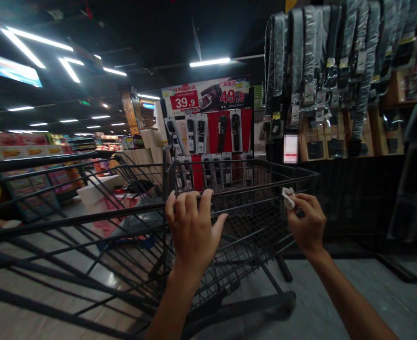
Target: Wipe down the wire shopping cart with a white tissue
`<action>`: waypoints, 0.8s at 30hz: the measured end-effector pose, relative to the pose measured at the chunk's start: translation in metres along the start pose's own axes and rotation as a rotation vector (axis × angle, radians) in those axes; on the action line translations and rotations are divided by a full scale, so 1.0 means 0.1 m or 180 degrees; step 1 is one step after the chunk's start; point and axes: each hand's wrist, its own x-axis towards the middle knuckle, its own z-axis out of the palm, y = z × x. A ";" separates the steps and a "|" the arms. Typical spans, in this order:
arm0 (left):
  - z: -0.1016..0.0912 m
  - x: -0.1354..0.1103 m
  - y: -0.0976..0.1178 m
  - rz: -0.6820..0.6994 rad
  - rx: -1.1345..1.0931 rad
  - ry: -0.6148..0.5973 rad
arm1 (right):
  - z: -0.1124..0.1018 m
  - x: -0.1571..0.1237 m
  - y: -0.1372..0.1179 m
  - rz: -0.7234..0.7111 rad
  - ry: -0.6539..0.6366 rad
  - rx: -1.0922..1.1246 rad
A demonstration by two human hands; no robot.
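My left hand (193, 222) lies over the near top rail of a black wire shopping cart (244, 191), with its fingers apart and its thumb held out to the right. Between the thumb and fingers of my right hand (306, 222) is a small crumpled white tissue (288, 197). That hand is at the right end of the cart, close to the top rail; whether the tissue touches the wire I cannot tell. Through the mesh, the basket's bottom and part of the wheeled frame show.
Another black cart (70, 217) stands close on the left. Ahead, a display board (208, 99) carries packaged belts under price signs. Plastic-wrapped belts (309, 56) hang at upper right above boxed goods (313, 137). Grey floor tiles (346, 283) lie below, and store shelves fill the far left.
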 end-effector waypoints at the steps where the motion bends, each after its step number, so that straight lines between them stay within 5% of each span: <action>1: 0.00 0.00 0.00 -0.0010 -0.0028 0.0009 | -0.01 0.02 0.07 0.0163 0.0046 -0.0064; 7: -0.01 0.01 0.02 -0.0109 -0.0141 -0.0012 | 0.01 0.00 -0.01 0.0988 0.0073 0.0075; 15: -0.02 0.01 0.03 -0.0093 -0.0089 -0.0082 | 0.12 -0.32 -0.82 0.0630 -0.0220 0.0731; 24: -0.03 0.00 -0.02 -0.0082 -0.0086 -0.0029 | 0.12 -0.38 -1.05 0.0434 -0.0238 0.0785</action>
